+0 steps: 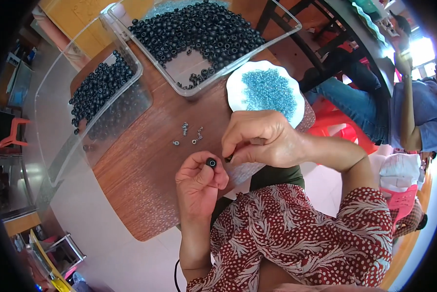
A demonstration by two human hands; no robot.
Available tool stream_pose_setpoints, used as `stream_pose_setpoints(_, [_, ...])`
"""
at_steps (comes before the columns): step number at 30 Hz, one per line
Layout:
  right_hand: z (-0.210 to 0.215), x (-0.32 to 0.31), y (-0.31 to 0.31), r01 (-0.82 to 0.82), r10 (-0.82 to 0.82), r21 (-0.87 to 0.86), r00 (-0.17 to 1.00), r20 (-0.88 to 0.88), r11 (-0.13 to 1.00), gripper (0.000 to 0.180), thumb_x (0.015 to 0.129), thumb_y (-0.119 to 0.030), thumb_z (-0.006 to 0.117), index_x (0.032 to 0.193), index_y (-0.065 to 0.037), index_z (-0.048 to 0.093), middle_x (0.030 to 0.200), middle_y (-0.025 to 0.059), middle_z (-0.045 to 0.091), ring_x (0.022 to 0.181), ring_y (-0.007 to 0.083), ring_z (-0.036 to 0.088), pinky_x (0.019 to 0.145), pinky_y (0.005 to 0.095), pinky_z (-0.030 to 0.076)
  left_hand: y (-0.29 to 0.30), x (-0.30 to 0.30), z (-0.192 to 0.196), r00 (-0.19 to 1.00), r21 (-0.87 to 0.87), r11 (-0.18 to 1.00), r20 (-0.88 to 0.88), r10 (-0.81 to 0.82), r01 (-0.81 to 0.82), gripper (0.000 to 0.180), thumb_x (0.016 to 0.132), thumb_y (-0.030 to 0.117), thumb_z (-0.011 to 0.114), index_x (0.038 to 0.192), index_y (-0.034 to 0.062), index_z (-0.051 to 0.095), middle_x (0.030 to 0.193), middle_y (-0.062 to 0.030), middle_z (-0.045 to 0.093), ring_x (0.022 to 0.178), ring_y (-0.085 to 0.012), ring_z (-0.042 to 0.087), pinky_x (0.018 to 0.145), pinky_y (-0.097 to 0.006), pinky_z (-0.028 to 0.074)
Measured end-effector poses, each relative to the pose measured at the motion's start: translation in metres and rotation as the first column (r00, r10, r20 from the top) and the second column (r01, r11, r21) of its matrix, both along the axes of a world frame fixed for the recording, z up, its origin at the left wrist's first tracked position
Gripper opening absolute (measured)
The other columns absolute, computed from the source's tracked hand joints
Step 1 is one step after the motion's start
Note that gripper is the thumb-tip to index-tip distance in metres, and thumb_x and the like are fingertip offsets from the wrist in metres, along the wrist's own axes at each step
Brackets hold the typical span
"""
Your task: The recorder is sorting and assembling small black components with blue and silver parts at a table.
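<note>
Between the thumb and fingers of my left hand (197, 182) is a small black round part (211, 163), its ringed open end facing up. Close by on the right, my right hand (269, 141) is closed in a pinch on a tiny dark piece (228, 158); its exact kind is too small to tell. The two hands are slightly apart above the table's near edge. Just beyond them, several tiny metallic pieces (185, 129) lie loose on the brown wooden table (135, 175). Behind my right hand stands a white scalloped plate (233, 90) heaped with small clear bluish pieces (267, 92).
A clear plastic bin (183, 92) of black round parts (204, 31) stands at the far side. Left of it, another clear container (141, 73) holds more black parts (101, 85). Red stools (342, 131) and a seated person (413, 112) are at the right.
</note>
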State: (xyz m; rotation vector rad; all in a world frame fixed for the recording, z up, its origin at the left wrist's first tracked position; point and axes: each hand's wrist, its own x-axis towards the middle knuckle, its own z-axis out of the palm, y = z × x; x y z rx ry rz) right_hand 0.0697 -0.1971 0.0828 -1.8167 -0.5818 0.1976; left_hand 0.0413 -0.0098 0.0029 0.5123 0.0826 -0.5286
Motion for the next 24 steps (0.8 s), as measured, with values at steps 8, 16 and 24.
stream_pose_setpoints(8, [-0.025,-0.019,0.004,0.119,-0.080,0.185,0.976,-0.202,0.976,0.015,0.070,0.003,0.071,0.082,-0.002,0.064,0.080,0.0024,0.056,0.071,0.0083,0.057,0.061,0.0208,0.045,-0.006,-0.013,0.011,0.999,0.034,0.999,-0.042,0.025,-0.024,0.021,0.082,0.008,0.064,0.098,-0.0038,0.057,0.076,-0.0114,0.061,0.059,-0.0171,0.054,0.054,-0.029,0.042])
stream_pose_setpoints(16, [-0.024,-0.018,0.003,0.091,-0.084,0.098,0.994,-0.074,0.991,0.020,0.063,0.006,0.073,0.079,-0.001,0.065,0.079,0.0050,0.059,0.075,0.0148,0.057,0.064,0.0252,0.046,-0.005,-0.015,0.006,1.000,0.090,0.996,0.011,0.013,-0.014,0.023,0.083,0.011,0.063,0.100,-0.0016,0.055,0.077,-0.0094,0.061,0.061,-0.0161,0.053,0.052,-0.029,0.039])
stream_pose_setpoints(24, [-0.025,-0.016,0.006,0.064,-0.067,0.093,0.997,0.032,0.994,0.020,0.059,0.008,0.074,0.074,-0.001,0.065,0.079,0.0054,0.061,0.075,0.0162,0.057,0.064,0.0260,0.046,-0.006,-0.016,0.003,0.999,0.123,0.992,0.031,0.016,-0.020,0.026,0.082,0.011,0.063,0.101,-0.0045,0.056,0.076,-0.0110,0.061,0.059,-0.0169,0.054,0.051,-0.030,0.040])
